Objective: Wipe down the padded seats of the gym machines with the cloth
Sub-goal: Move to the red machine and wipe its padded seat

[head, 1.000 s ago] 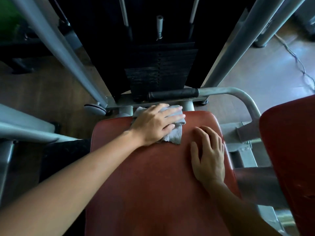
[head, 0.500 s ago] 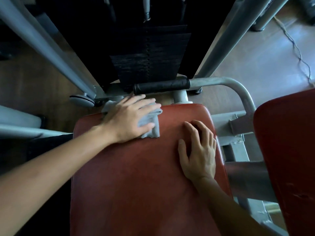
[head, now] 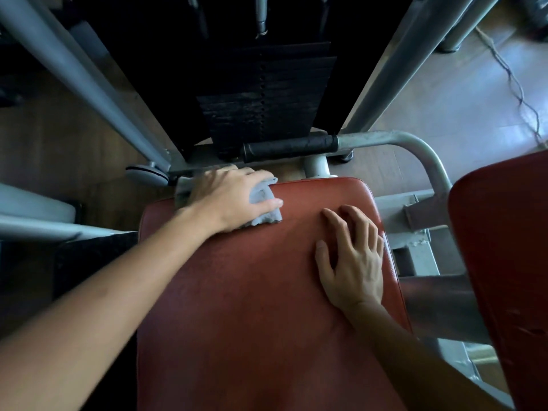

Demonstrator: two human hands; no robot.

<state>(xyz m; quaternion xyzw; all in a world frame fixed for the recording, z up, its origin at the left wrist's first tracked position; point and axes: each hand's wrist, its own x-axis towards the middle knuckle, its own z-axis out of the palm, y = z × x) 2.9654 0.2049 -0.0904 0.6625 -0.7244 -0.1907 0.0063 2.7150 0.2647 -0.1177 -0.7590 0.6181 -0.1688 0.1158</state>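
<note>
A red padded seat [head: 252, 307] of a weight machine fills the middle of the view. My left hand [head: 228, 200] presses a crumpled grey cloth [head: 264, 209] flat onto the seat's far left corner; part of the cloth hangs over the far edge. Resting on the seat near its right edge is my right hand [head: 353, 259], fingers spread and slightly bent, holding nothing. A second red pad [head: 501, 262] stands at the right edge of the view.
Beyond the seat runs a grey bar with a black foam grip [head: 290, 148], and behind it the black weight stack [head: 264, 108]. Slanted grey frame tubes [head: 86, 84] flank both sides. A cable [head: 516, 84] trails over the wooden floor at the far right.
My left hand has slid the cloth leftward along the seat's far edge toward the left corner. My right hand stays planted on the seat.
</note>
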